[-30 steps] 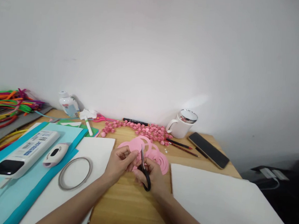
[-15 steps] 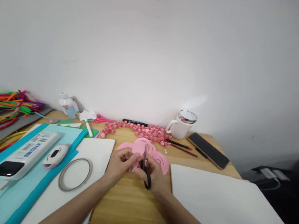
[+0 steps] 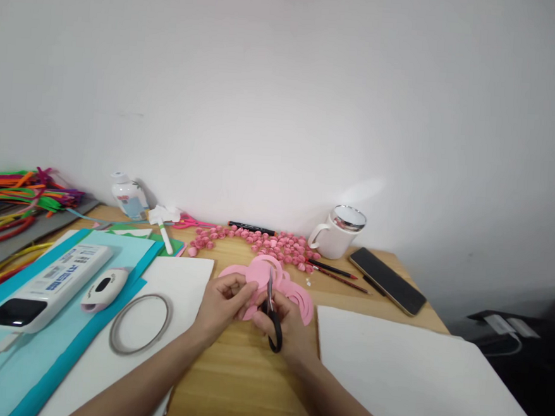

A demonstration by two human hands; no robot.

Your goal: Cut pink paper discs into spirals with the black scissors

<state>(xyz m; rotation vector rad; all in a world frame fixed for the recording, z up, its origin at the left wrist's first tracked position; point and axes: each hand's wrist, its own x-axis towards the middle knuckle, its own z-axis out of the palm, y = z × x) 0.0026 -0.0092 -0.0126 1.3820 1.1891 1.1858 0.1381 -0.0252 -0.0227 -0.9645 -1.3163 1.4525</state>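
Observation:
Between thumb and fingers, my left hand [image 3: 223,302] pinches a pink paper circle [image 3: 258,272]. My right hand [image 3: 287,326] grips black-handled scissors [image 3: 274,330], their blades pointing up and away along the circle's right edge. Whether the blades are parted is too small to tell. Under and behind both hands lie more pink paper pieces [image 3: 302,298] with curved cuts in them. Farther back, many small pink rolled paper pieces [image 3: 287,248] spread over the wooden table [image 3: 241,383].
A white mug [image 3: 336,232], pencils [image 3: 341,279] and a phone [image 3: 386,280] stand or lie at right. White sheets [image 3: 409,369] flank the hands. Left are a power bank [image 3: 56,284], a ring [image 3: 115,336], a bottle [image 3: 129,196] and pipe cleaners [image 3: 22,193].
Both hands keep their grips in almost the same place. The pink circle has turned or tilted slightly beside the scissor blades, and the view has shifted a little.

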